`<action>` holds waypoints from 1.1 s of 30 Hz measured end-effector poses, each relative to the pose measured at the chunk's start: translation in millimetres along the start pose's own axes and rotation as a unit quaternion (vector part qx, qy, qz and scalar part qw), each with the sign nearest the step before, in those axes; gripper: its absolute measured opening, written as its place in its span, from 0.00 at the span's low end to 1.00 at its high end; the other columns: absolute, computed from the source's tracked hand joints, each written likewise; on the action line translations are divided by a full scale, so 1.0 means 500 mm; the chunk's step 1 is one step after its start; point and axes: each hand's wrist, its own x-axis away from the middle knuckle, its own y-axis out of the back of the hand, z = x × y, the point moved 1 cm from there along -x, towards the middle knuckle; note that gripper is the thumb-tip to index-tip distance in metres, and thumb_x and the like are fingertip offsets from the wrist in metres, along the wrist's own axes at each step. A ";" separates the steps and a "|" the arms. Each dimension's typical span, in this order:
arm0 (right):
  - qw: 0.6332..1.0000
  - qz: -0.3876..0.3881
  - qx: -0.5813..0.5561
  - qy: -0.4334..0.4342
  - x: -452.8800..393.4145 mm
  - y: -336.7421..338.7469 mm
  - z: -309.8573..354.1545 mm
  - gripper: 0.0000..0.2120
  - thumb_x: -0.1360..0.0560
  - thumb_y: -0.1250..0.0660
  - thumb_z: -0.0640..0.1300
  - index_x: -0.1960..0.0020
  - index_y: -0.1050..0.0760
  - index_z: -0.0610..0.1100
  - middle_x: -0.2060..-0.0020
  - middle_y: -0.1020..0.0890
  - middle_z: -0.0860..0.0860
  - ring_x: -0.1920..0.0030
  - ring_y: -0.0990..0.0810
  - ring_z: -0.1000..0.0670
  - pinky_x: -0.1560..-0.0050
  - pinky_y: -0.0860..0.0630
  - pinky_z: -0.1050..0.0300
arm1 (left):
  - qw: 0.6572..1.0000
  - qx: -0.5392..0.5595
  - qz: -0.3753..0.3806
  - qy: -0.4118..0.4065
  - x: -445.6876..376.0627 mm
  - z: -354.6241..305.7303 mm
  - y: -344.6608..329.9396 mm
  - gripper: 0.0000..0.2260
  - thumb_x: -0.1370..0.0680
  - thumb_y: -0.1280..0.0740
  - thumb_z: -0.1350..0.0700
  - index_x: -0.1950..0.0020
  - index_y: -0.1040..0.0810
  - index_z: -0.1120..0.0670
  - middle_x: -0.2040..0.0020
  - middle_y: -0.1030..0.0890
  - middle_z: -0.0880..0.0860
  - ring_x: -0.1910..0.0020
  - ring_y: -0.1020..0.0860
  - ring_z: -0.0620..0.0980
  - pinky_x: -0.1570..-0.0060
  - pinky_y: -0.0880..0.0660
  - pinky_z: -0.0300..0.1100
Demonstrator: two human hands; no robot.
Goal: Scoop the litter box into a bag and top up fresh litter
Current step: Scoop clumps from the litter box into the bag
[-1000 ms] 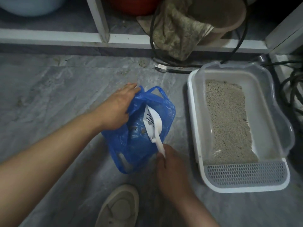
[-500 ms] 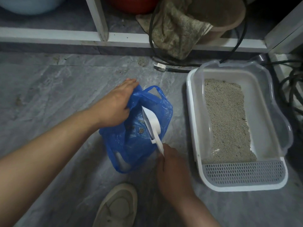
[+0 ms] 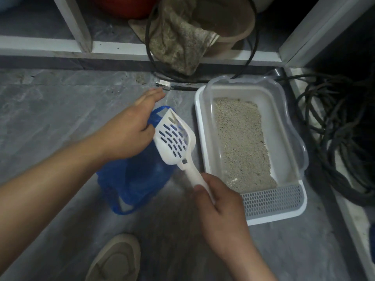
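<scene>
A beige shoe [image 3: 115, 258] sits at the bottom edge, flat on the grey stone floor [image 3: 50, 110]. Just above it, the right hand [image 3: 221, 207] is curled around the white handle of a slotted litter scoop [image 3: 175, 141]; the scoop's head points away and up to the left, held above the mouth of a blue plastic bag [image 3: 134, 179]. No litter shows in the scoop, though its slots are slightly blurred. The bag slumps on the floor left of the right hand. The left hand [image 3: 129, 132] grips the bag's upper edge near one looped handle, thumb tucked against the plastic, with the other fingers stretched forward. To the right of the bag stands the white litter box [image 3: 199, 122] with a clear raised rim; grey litter [image 3: 241, 142] covers its floor, and a perforated grille spans its near end. Coiled black cables [image 3: 332, 138] lie right of the box. Farthest away, a mottled cloth [image 3: 180, 41] hangs over a white frame rail [image 3: 113, 48], partly covering a tan tub.
</scene>
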 end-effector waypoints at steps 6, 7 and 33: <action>0.968 -0.032 -0.223 -0.108 0.001 0.107 0.000 0.08 0.28 0.34 0.48 0.55 0.17 0.48 0.67 0.21 0.38 0.72 0.30 0.46 0.72 0.34 0.58 | 0.997 -0.040 -0.013 -0.062 -0.050 -0.053 -0.025 0.34 0.22 0.39 0.68 0.17 0.43 0.54 0.17 0.46 0.50 0.21 0.52 0.39 0.30 0.59 0.23; 0.954 -0.047 -0.265 -0.128 -0.001 0.128 -0.003 0.07 0.25 0.34 0.44 0.58 0.19 0.44 0.68 0.24 0.35 0.75 0.33 0.46 0.75 0.37 0.61 | 0.997 -0.041 -0.008 -0.065 -0.057 -0.056 -0.035 0.34 0.23 0.38 0.69 0.18 0.42 0.55 0.17 0.45 0.50 0.21 0.51 0.39 0.31 0.59 0.22; 0.739 -0.186 -0.466 -0.450 -0.157 0.234 -0.197 0.10 0.19 0.46 0.38 0.39 0.33 0.41 0.74 0.28 0.47 0.83 0.36 0.56 0.87 0.45 0.68 | 0.972 -0.118 0.101 -0.177 -0.109 -0.149 -0.265 0.33 0.19 0.46 0.37 0.17 0.46 0.51 0.16 0.52 0.50 0.18 0.61 0.47 0.21 0.64 0.47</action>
